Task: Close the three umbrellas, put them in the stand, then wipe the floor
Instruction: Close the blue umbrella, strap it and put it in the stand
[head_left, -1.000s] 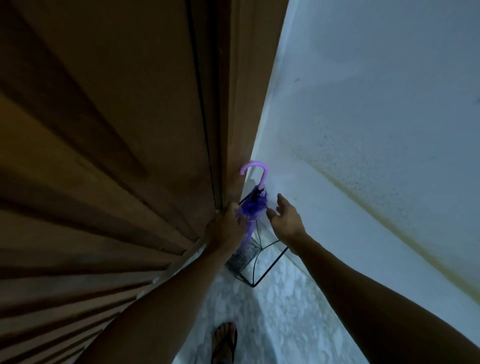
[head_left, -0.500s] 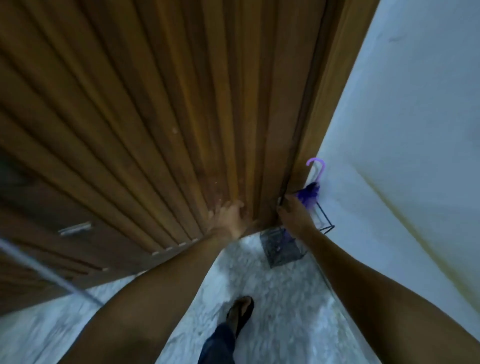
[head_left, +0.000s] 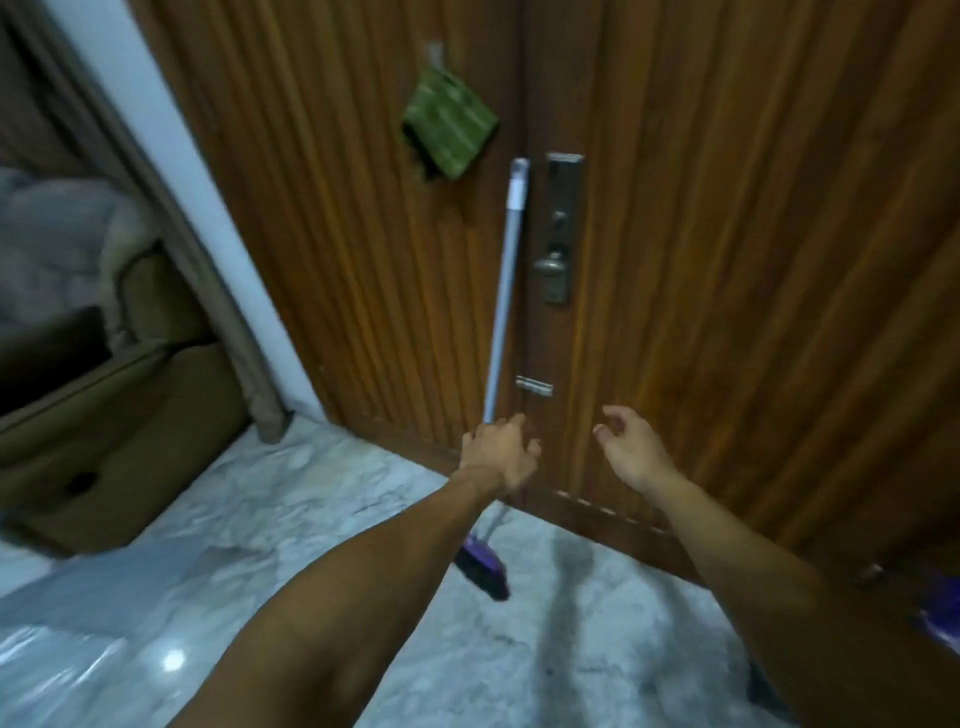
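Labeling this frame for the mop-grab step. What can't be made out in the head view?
- Mop: the left hand covers the shaft where they meet, so a grasp cannot be confirmed.
- Mop head: partly behind the left forearm, blurred.
- Purple shape at the right edge: cut off, cannot be identified.
- Umbrella stand: out of frame.
- Green cloth on the door: its hook is blurred.

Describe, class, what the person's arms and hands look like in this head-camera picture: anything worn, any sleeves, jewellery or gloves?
Both arms are bare along the whole length in view: no sleeves show. The left hand and the right hand wear no gloves, and no watch, bracelet or ring can be made out, though the picture is somewhat blurred. Short fingernails show on the right hand.
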